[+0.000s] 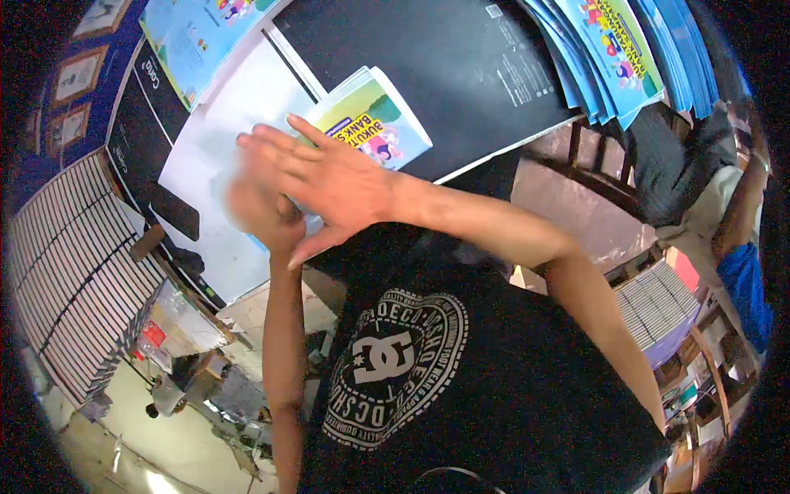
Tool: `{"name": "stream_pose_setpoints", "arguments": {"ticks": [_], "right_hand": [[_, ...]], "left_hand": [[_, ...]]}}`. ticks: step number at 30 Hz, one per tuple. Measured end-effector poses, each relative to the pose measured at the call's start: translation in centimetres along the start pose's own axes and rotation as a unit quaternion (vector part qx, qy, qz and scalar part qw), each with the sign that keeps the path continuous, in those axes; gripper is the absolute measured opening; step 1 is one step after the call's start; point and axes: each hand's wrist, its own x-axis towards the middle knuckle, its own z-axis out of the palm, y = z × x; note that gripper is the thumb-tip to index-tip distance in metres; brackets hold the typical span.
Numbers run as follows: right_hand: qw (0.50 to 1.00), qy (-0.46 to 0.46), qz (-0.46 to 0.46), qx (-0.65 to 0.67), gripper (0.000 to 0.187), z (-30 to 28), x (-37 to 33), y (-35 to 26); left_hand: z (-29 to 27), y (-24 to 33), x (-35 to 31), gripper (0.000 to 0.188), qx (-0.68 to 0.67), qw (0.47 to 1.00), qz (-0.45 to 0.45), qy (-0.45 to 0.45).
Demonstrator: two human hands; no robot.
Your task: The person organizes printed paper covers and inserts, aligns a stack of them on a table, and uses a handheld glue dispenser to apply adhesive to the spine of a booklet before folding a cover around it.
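A thin booklet [399, 123] with a yellow, green and pink cartoon cover lies partly under my hands, on a white sheet [206, 156]. My right hand [337, 177] reaches across it, fingers stretched out and flat, covering the booklet's left part. My left hand [259, 202] is just left of the right one, partly behind it. Motion smears its fingers, so their pose does not show. A bit of blue shows beneath the hands. Whether either palm presses on the booklet cannot be made out.
A fanned stack of similar booklets [597, 62] and a blue pile [679, 53] stand at the far right. Printed blue sheets [197, 41] lie far left. Black board [395, 49] covers the tabletop. A dark rectangular object [175, 212] sits left. Another person's arm [741, 202] shows right.
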Motion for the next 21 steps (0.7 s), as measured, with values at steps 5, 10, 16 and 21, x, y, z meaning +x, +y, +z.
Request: {"name": "stream_pose_setpoints", "arguments": {"ticks": [5, 10, 16, 21], "right_hand": [[1.0, 0.008, 0.001, -0.017, 0.092, 0.7, -0.6, -0.6], [0.968, -0.024, 0.064, -0.24, 0.049, 2.7, -0.3, 0.0], [0.959, -0.017, 0.046, -0.278, 0.04, 2.6, -0.5, 0.1], [0.966, -0.03, 0.081, -0.245, 0.036, 3.0, -0.4, 0.5]], "left_hand": [[-0.3, 0.7, -1.1, 0.042, -0.004, 0.997, -0.006, 0.073], [-0.8, 1.7, -0.1, 0.032, -0.016, 0.998, -0.023, 0.052], [-1.3, 2.3, 0.7, 0.03, -0.006, 0.999, -0.046, -0.001], [-2.9, 5.1, 1.4, 0.04, -0.051, 0.998, -0.026, 0.034]]}}
